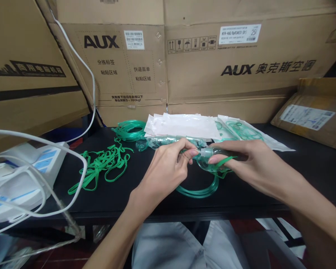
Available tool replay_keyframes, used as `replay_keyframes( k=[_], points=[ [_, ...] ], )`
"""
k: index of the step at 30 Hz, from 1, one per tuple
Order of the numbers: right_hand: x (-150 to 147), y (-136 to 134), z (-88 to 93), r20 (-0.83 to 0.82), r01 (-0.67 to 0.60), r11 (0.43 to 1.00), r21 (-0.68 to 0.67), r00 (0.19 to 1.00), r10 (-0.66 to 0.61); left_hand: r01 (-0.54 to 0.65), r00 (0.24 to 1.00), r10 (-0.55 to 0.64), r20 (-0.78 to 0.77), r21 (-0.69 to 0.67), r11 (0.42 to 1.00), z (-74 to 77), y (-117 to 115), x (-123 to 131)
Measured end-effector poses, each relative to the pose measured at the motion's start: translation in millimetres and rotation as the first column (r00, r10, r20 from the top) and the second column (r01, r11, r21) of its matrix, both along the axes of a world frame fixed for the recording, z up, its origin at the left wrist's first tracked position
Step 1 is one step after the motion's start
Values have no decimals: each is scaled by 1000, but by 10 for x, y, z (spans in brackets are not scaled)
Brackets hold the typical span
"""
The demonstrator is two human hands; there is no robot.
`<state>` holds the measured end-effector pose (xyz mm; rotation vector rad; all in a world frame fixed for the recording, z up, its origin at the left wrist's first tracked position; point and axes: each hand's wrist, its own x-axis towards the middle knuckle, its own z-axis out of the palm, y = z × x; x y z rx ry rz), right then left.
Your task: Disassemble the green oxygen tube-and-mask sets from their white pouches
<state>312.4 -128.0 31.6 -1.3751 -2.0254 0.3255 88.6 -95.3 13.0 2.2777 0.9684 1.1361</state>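
Note:
My right hand (240, 157) is wrapped round a clear green plastic mask (204, 163), whose pale connector points left. A green strap (225, 161) hangs by its fingers. My left hand (175, 160) pinches at the connector's left end; the small part between its fingertips is mostly hidden. Beneath the hands lies coiled green tubing (198, 192) on the black table (145, 201). Behind them is a row of clear green plastic pieces (168, 141), partly covered by white packets (184, 126).
Green straps (106, 164) lie tangled at left, near another tubing coil (130, 129). A bagged mask set (243, 130) rests back right. White cables (85, 168) loop over a white device (49, 162). Cardboard boxes (196, 82) wall the back; a taped box (310, 112) stands right.

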Motion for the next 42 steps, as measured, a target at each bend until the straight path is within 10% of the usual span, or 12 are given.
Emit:
replay_keyframes(
  k=[30, 42],
  points=[
    [77, 60, -94, 231, -142, 948, 284, 970, 76, 21, 994, -45, -103, -224, 974, 65, 21, -109],
    [-21, 4, -50, 192, -62, 985, 159, 981, 31, 24, 995, -13, -100, 116, 993, 75, 0, -61]
  ],
)
